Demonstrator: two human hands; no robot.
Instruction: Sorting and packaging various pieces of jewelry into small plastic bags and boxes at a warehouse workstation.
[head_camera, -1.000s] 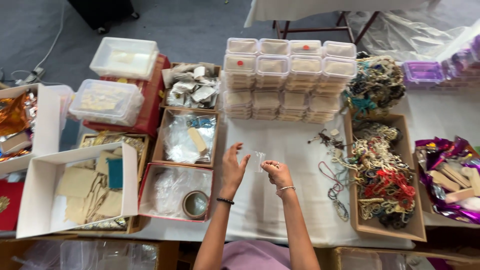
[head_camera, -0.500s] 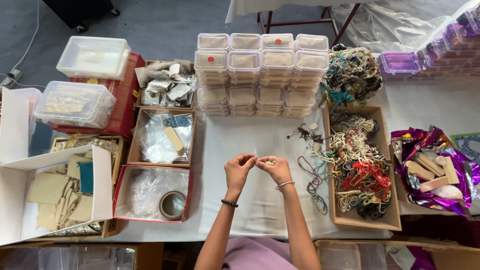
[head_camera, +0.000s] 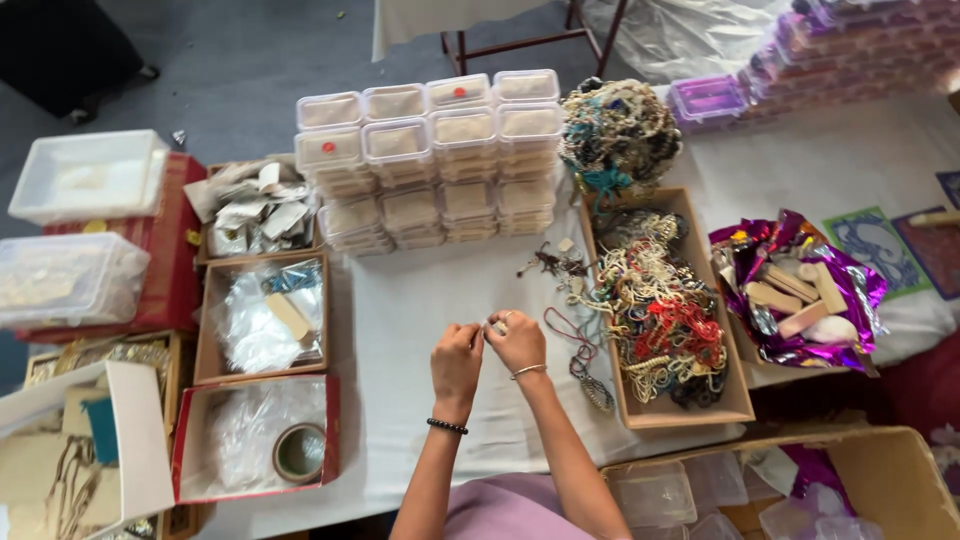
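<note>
At the centre of the frame the left hand (head_camera: 457, 357) and right hand (head_camera: 516, 340) met fingertip to fingertip, both pinching a tiny pale item (head_camera: 491, 326) too small to identify, held just above the white-covered bench (head_camera: 420, 290). Just right of the hands stood a cardboard box of tangled bead necklaces (head_camera: 662, 310). Stacked clear lidded containers (head_camera: 430, 160) stood toward the upper centre, a tape roll (head_camera: 299, 452) at lower left.

A white-clothed table (head_camera: 420, 300) stands on grey carpet floor (head_camera: 250, 50).
</note>
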